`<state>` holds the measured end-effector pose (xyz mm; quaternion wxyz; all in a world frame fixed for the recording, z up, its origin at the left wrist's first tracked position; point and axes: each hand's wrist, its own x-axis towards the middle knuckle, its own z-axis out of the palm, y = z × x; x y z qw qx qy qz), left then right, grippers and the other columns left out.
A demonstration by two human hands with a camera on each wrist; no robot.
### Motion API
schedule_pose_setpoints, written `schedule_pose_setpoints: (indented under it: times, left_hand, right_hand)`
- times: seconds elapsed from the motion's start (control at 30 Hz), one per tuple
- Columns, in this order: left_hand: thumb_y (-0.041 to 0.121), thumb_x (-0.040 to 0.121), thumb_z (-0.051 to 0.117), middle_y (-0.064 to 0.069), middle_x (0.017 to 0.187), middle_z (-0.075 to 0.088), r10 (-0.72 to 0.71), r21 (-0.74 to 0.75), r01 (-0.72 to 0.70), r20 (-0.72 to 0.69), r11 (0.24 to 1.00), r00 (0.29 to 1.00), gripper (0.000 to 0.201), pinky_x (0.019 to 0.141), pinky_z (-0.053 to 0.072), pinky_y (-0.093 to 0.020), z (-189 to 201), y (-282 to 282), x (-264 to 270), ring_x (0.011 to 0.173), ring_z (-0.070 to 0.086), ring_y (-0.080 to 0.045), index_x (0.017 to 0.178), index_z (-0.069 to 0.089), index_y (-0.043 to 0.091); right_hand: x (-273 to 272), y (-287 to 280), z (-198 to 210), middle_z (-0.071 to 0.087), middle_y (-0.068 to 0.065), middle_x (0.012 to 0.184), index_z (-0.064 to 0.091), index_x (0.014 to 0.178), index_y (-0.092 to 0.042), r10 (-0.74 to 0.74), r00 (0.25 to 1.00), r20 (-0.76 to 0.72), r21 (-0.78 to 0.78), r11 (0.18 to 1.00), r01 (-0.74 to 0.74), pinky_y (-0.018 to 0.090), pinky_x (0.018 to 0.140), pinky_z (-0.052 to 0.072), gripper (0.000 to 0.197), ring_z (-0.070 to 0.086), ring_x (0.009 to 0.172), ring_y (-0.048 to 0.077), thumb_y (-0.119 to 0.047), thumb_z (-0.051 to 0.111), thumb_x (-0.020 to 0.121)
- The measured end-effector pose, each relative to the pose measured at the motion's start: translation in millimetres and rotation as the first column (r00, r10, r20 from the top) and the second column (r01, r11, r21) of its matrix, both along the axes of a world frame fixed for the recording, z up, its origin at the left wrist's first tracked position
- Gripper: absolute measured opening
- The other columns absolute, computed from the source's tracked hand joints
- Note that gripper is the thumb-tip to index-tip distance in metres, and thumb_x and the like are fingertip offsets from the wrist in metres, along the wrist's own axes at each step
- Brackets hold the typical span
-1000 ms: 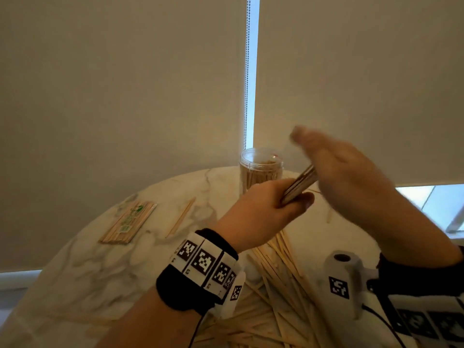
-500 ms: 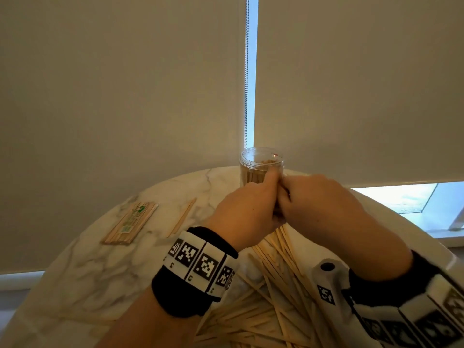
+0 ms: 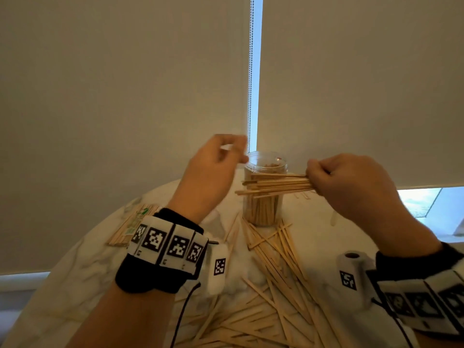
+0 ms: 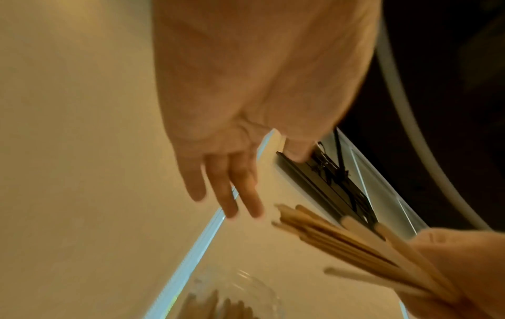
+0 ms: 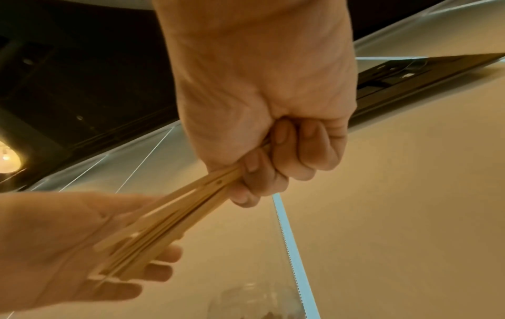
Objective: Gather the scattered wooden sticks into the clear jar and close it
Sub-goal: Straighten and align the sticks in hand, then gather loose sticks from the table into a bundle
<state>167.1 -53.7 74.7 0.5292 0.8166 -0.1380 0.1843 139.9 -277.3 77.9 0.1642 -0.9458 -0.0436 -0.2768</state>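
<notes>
The clear jar [image 3: 265, 202] stands open at the back of the marble table [image 3: 75, 285], partly filled with upright wooden sticks. My right hand [image 3: 334, 179] grips a bundle of sticks [image 3: 276, 185] by one end and holds it level in front of the jar's upper part. In the right wrist view my fingers [image 5: 273, 164] curl round the bundle [image 5: 164, 226]. My left hand [image 3: 226, 159] hovers just left of the jar's mouth and holds nothing. Its fingers [image 4: 226, 194] are straight, just short of the stick tips [image 4: 314, 228]. Many loose sticks [image 3: 266, 292] lie scattered before the jar.
A wrapped pack of sticks [image 3: 130, 226] lies at the table's back left. Roller blinds [image 3: 125, 96] hang close behind the table, with a bead chain [image 3: 249, 84] above the jar. A window strip [image 3: 431, 204] shows at the right.
Both hands were clasped together on the bundle in front of the jar. My left hand has let go and risen to the left. My right hand has drawn the bundle rightward.
</notes>
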Motion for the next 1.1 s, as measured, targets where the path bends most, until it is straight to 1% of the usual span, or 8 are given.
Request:
schedule_pose_setpoints:
  times: [0.07,0.13,0.23,0.37,0.47,0.6,0.8,1.1]
  left_hand:
    - [0.061,0.101,0.034,0.008,0.097,0.078,0.009,-0.290,-0.043,-0.115,0.956,0.993,0.049,0.099,0.049,-0.042,2,-3,0,0.102,0.070,-0.011,0.118,0.064,0.027]
    - [0.062,0.102,0.030,-0.001,0.099,0.079,-0.183,-0.499,0.038,-0.244,0.866,0.952,0.057,0.096,0.051,-0.045,5,-13,-10,0.101,0.073,-0.021,0.119,0.065,0.022]
    - [0.061,0.102,0.030,-0.010,0.099,0.078,-0.349,-0.592,0.107,-0.310,0.799,0.884,0.062,0.084,0.058,-0.039,6,-32,-25,0.093,0.076,-0.026,0.116,0.069,0.015]
    - [0.051,0.106,0.033,-0.011,0.090,0.078,-0.368,-0.613,0.117,-0.301,0.781,0.880,0.060,0.064,0.060,-0.031,3,-40,-28,0.078,0.076,-0.022,0.099,0.076,0.009]
    - [0.047,0.105,0.040,-0.008,0.090,0.078,-0.386,-0.583,0.151,-0.303,0.799,0.871,0.051,0.064,0.061,-0.030,6,-37,-27,0.076,0.076,-0.020,0.097,0.076,0.012]
    - [0.047,0.101,0.051,-0.005,0.090,0.078,-0.326,-0.373,0.211,-0.278,0.904,0.904,0.041,0.066,0.061,-0.032,5,-32,-23,0.080,0.076,-0.023,0.096,0.076,0.015]
    - [0.054,0.098,0.053,0.000,0.058,0.066,-0.217,-0.014,0.217,-0.135,0.976,0.967,0.047,0.047,0.038,-0.017,-13,-36,-17,0.040,0.049,-0.002,0.079,0.077,0.018]
    - [0.045,0.097,0.059,0.002,0.047,0.058,-0.018,-0.214,-0.022,-0.186,0.977,0.982,0.047,0.052,0.036,-0.024,-29,-30,6,0.035,0.045,-0.005,0.066,0.072,0.012]
  right_hand:
    - [-4,-1,5,0.058,0.006,0.054,0.064,0.059,-0.014,0.004,1.000,0.024,0.054,0.999,-0.006,0.038,0.062,0.050,0.059,0.057,0.057,0.024,-0.046,0.037,0.101]
    - [-8,8,5,0.055,0.004,0.051,0.060,0.056,-0.018,0.055,0.998,0.030,0.063,0.996,-0.057,0.034,0.058,0.046,0.059,0.054,0.053,0.021,-0.045,0.036,0.102]
    - [-15,29,0,0.054,-0.002,0.052,0.055,0.060,-0.026,0.115,0.993,0.025,0.040,0.992,-0.116,0.027,0.051,0.038,0.053,0.052,0.051,0.012,-0.047,0.033,0.104]
    - [-21,42,-6,0.056,-0.009,0.057,0.056,0.076,-0.035,0.145,0.989,0.005,-0.011,0.989,-0.145,0.021,0.053,0.037,0.045,0.054,0.055,0.007,-0.055,0.026,0.103]
    - [-18,38,-5,0.054,-0.007,0.053,0.052,0.062,-0.029,0.131,0.991,0.001,-0.012,0.991,-0.131,0.022,0.051,0.036,0.054,0.053,0.052,0.009,-0.055,0.027,0.103]
    - [-13,25,-3,0.056,0.000,0.051,0.061,0.061,-0.021,0.075,0.997,0.001,0.022,0.997,-0.075,0.029,0.051,0.045,0.060,0.055,0.050,0.015,-0.051,0.031,0.103]
    - [-13,17,1,0.056,-0.002,0.054,0.062,0.065,-0.023,0.159,0.986,-0.050,0.155,0.977,-0.150,0.025,0.053,0.037,0.053,0.053,0.052,0.012,-0.051,0.037,0.103]
    - [-7,32,-9,0.055,-0.009,0.055,0.071,0.078,-0.028,0.199,0.966,0.163,-0.220,0.962,-0.161,0.027,0.050,0.048,0.073,0.052,0.050,0.005,-0.075,0.017,0.094]
